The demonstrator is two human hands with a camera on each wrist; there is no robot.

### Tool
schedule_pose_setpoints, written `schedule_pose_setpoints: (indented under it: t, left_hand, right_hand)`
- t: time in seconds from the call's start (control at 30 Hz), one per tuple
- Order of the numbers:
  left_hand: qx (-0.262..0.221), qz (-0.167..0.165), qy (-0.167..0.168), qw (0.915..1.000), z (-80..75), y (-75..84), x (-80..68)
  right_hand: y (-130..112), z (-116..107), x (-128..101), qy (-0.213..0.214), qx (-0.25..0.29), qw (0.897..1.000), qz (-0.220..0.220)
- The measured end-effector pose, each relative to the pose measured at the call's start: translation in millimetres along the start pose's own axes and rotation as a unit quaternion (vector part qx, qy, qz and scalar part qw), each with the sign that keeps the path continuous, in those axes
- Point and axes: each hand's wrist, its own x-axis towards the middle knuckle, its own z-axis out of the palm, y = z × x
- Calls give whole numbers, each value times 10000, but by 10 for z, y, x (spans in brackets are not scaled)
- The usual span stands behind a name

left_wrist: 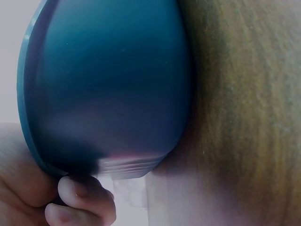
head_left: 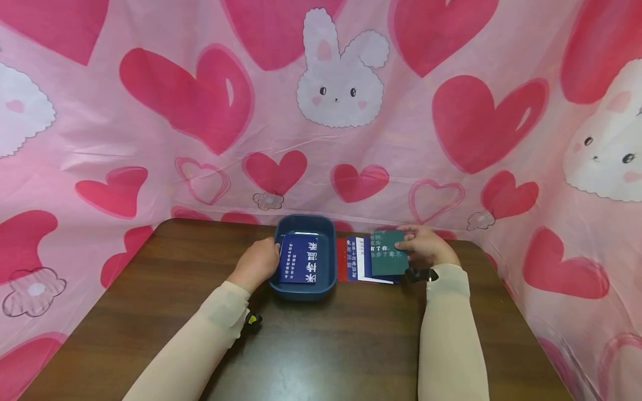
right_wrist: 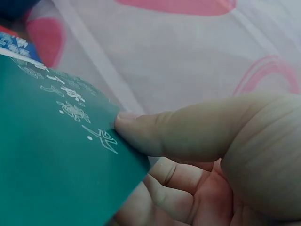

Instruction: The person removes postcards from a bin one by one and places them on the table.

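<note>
Near the far edge of the dark wooden tabletop [head_left: 321, 345], the right hand [head_left: 426, 248] pinches a green printed card [head_left: 387, 253] between thumb and fingers, above a fanned stack of red, white and blue cards [head_left: 357, 260]. Just left, the left hand [head_left: 258, 264] grips the rim of a blue rounded plastic tray [head_left: 303, 289] containing a dark-blue printed card [head_left: 299, 259].

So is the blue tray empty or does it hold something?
Not empty: the blue tray holds a dark blue card with white print.
</note>
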Motion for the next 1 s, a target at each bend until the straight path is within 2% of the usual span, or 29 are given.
schedule_pose_setpoints:
  t: [0.2,0.4,0.53,0.7,0.87,1.0]
  left_hand:
    - [-46,-4,-30,10000,7,-11,0]
    - [-52,1,-27,10000,6,-8,3]
    - [-25,-2,-25,10000,4,-2,8]
    - [67,100,87,9999,8,-2,12]
    - [181,211,207,9994,12,-3,17]
    - [149,156,174,9996,13,-2,21]
  right_hand:
    - [93,64,53,-123,133,9995,275]
    - [127,116,62,89,-76,9984,556]
    - [110,131,59,248,-443,9958,757]
    - [66,150,90,380,-960,9923,689]
    - [12,207,102,636,-1554,9828,775]
    - [-18,243,80,731,-1732,9776,950]
